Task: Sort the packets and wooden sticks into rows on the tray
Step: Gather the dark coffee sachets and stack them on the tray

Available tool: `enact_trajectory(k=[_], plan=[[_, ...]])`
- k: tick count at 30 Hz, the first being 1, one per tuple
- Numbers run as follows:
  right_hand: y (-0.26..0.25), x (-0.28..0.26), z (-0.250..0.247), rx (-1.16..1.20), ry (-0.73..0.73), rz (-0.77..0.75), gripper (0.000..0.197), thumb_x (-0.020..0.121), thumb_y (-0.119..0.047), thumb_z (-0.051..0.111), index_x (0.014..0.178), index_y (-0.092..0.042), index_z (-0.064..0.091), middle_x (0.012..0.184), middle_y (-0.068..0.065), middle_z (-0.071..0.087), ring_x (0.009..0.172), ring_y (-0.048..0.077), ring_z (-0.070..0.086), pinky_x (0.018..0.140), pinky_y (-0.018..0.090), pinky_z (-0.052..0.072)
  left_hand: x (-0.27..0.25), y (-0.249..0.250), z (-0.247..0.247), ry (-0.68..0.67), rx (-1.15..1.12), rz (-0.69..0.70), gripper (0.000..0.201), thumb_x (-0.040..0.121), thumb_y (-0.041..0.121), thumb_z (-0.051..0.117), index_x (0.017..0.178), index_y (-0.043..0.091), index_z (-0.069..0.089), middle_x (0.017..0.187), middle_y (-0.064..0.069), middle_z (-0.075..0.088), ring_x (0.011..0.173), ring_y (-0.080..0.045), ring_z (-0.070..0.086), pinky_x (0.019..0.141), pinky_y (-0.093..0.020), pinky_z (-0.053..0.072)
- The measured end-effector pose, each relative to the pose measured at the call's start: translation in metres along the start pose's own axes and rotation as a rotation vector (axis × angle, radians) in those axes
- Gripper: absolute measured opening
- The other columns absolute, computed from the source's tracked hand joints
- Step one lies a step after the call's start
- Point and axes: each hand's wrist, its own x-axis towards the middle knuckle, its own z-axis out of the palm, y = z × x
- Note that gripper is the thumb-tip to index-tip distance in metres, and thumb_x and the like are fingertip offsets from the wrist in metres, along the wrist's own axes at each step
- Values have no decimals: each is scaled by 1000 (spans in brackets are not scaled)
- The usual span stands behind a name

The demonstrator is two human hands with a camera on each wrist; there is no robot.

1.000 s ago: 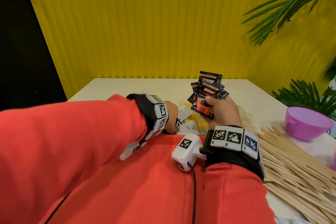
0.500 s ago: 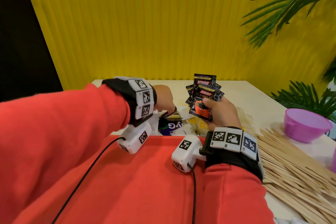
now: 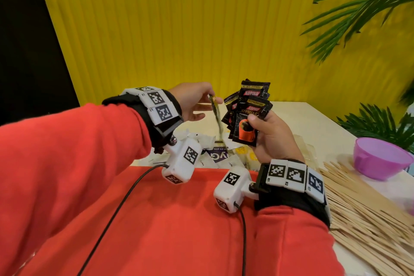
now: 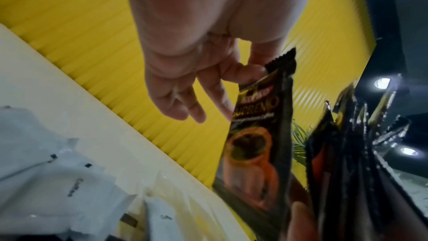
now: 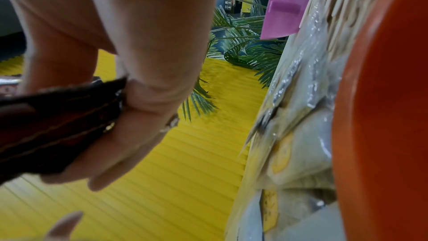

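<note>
Though half hidden behind red sleeves (image 3: 156, 219), seen from head: left hand (image 3: 195, 101) pinching one edge-on packet (image 3: 216, 116); right hand (image 3: 272, 139) gripping fanned "KOPIKO SUPREMO" packets (image 3: 247, 116) above table (image 3: 313, 119); wooden sticks (image 3: 367, 215) cut off right. Left wrist: blurred "SUPREMO". Right wrist: blurred, unreadable.

Right hand (image 3: 272, 139): grips a fanned bunch of black coffee packets (image 3: 247, 112), upright. Left hand (image 3: 192, 102): pinches one packet (image 3: 216, 116) edge-on, just beside the bunch. Bench (image 3: 313, 123): white and yellow packets (image 3: 226, 155), wooden sticks (image 3: 367, 215), purple bowl (image 3: 380, 158).
</note>
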Motion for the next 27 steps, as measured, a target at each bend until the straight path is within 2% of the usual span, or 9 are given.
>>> enact_trajectory(k=[2, 4, 6, 8, 14, 17, 21, 23, 27], plan=[[2, 0, 0, -7, -34, -4, 24, 89, 6, 44, 95, -13, 58, 79, 2, 70, 74, 16, 66, 69, 36, 55, -3, 2, 5, -22, -7, 8, 23, 92, 16, 48, 69, 18, 48, 54, 10, 60, 67, -11, 51, 67, -27, 39], [2, 0, 2, 9, -67, 1, 25, 89, 6, 43, 95, -13, 58, 74, -2, 71, 68, 12, 67, 61, 31, 56, -5, 2, 10, -45, -4, 26, 12, 92, 18, 52, 81, 16, 58, 74, 6, 59, 71, -11, 52, 65, -27, 41], [3, 0, 4, 24, -86, 8, 25, 88, 6, 44, 96, -13, 58, 75, -2, 71, 69, 12, 68, 60, 31, 57, -9, 2, 15, -56, -3, 56, 12, 92, 17, 55, 99, 11, 63, 89, 3, 61, 73, -10, 54, 58, -27, 49], [5, 0, 5, 23, -79, 11, 25, 88, 6, 44, 96, -13, 58, 75, -1, 71, 69, 13, 68, 62, 31, 58, -11, 1, 19, -70, -28, 69, 13, 92, 14, 55, 101, 9, 63, 94, 0, 62, 73, -10, 56, 57, -28, 53], [4, 0, 6, -22, 11, 61, 24, 91, 6, 44, 91, -13, 59, 81, 5, 66, 71, 16, 65, 63, 34, 55, -15, -5, 18, -229, -186, 41, 24, 96, 11, 44, 114, 5, 59, 110, -5, 56, 82, -17, 57, 70, -35, 56], [4, 1, 4, -68, 92, 82, 23, 91, 4, 46, 90, -16, 58, 85, 5, 64, 76, 18, 62, 65, 34, 49, -12, -9, 11, -246, -120, 16, 24, 95, 22, 46, 113, 18, 62, 112, 0, 57, 106, -23, 53, 93, -43, 44], [3, 2, 2, -61, 209, 98, 23, 92, 2, 48, 85, -19, 55, 83, 2, 61, 74, 16, 60, 60, 31, 46, -8, -13, -4, -85, 429, -110, 50, 96, 37, 45, 143, 21, 35, 147, -3, 37, 138, -29, 28, 109, -52, 21], [3, 2, 0, -60, 241, 103, 24, 92, 2, 48, 84, -20, 55, 83, 1, 61, 75, 16, 59, 60, 31, 46, -8, -18, -8, -104, 813, -222, 54, 98, 34, 42, 146, 13, 27, 154, -8, 24, 141, -28, 22, 112, -43, 21], [3, 3, 0, -60, 267, 127, 23, 91, 1, 49, 85, -21, 55, 86, 2, 61, 79, 18, 59, 61, 33, 47, -6, -35, -8, -198, 1152, -379, 60, 98, 40, 41, 145, 5, 28, 151, -11, 31, 137, -25, 33, 107, -31, 29]])
